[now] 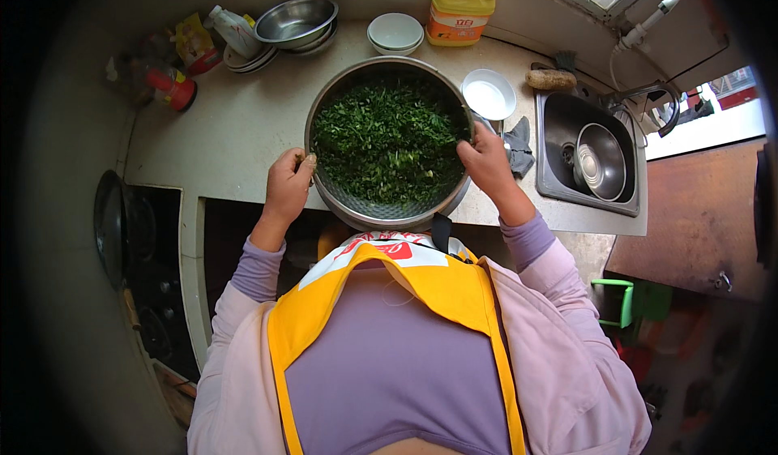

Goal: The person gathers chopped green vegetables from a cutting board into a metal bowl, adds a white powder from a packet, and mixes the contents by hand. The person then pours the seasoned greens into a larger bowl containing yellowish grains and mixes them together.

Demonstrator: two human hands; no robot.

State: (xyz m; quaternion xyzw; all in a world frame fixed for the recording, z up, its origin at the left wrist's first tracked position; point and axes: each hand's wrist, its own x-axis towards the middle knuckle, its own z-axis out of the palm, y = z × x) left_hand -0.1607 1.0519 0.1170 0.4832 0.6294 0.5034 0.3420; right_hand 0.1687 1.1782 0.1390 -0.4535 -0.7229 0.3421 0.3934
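A large round metal pot (389,215) stands at the front of the countertop, close against my apron. Chopped green leaves (389,139) fill much of its inside; the dimpled inner wall shows below them. My left hand (290,181) grips the pot's left side, thumb up at the rim. On the opposite side my right hand (489,160) holds the rim, thumb over the edge. My fingers hide whatever handles the pot may have. Beyond my right hand are a white bowl (488,94) and a grey cloth (520,148).
A steel sink (545,175) holding a metal basin (600,162) lies to the right. Along the back stand stacked metal bowls (296,22), white bowls (395,32) and a yellow detergent jug (462,14). A wok (110,230) hangs or rests at the left, above a dark stove (155,272).
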